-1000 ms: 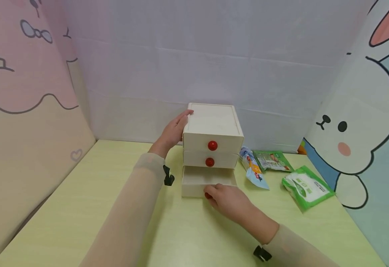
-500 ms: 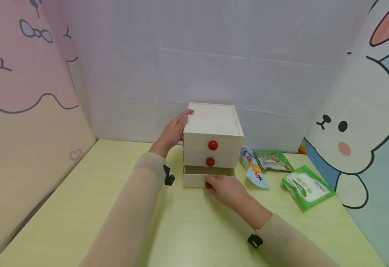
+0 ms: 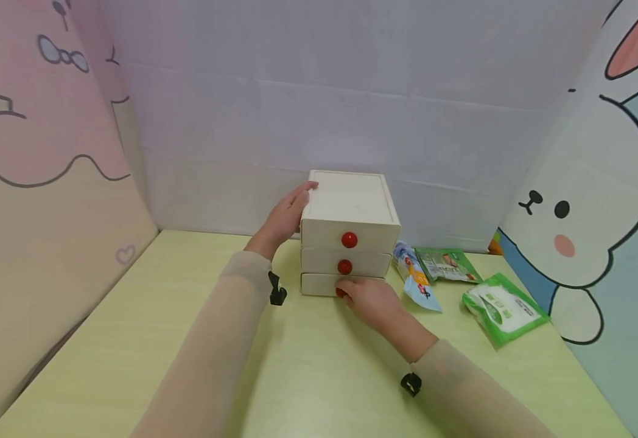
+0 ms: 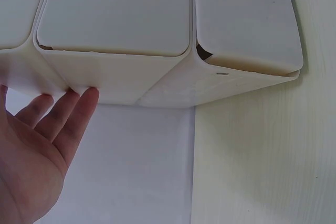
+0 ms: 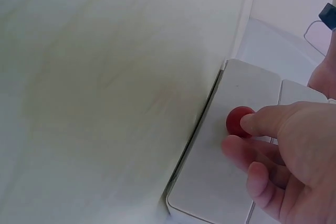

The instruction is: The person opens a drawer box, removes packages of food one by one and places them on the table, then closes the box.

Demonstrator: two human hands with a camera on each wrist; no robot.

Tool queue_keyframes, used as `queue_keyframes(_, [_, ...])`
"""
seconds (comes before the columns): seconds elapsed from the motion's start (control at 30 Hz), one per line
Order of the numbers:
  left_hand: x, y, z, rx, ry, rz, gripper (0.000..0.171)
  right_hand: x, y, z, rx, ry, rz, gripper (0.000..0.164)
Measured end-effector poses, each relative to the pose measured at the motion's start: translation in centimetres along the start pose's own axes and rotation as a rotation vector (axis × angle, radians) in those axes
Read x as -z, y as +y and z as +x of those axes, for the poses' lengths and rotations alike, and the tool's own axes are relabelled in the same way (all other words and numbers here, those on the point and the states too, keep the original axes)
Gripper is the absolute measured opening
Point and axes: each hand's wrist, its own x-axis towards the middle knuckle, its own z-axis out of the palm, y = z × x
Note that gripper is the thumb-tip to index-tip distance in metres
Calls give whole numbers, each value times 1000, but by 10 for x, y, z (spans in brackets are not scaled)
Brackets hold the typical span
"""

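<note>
A small white drawer cabinet (image 3: 352, 198) stands in the middle, three drawers high with red knobs. My left hand (image 3: 285, 219) lies along its left side, fingers extended, one fingertip on the top edge. In the left wrist view, these straight fingertips (image 4: 90, 97) rest on the side wall. My right hand (image 3: 374, 301) is at the bottom drawer (image 3: 319, 285), which sits about level with the two above. The right wrist view shows thumb and index finger pinching the red round knob (image 5: 238, 120) of that drawer, other fingers curled beside it. The drawer's inside is hidden.
Right of the cabinet lie a blue-and-white packet (image 3: 419, 281), a green packet (image 3: 447, 264) and a green-and-white packet (image 3: 505, 308). A pale curtain (image 3: 275, 121) hangs behind the light yellow-green table (image 3: 187, 274). Cartoon-printed sheets flank both sides.
My right hand has moved away from me, pushing the bottom drawer in by its knob. The drawer stood well out before and is now closed. My left hand has kept its place.
</note>
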Motion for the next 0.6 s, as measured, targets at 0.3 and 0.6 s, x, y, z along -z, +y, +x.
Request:
queue_keyframes(0.3, [1, 0, 0, -4, 7, 0, 54, 2, -1, 5, -29, -36, -11, 12])
queue_keyframes(0.6, [-1, -1, -1, -10, 1, 11, 54, 0, -1, 6, -45, -25, -31, 12])
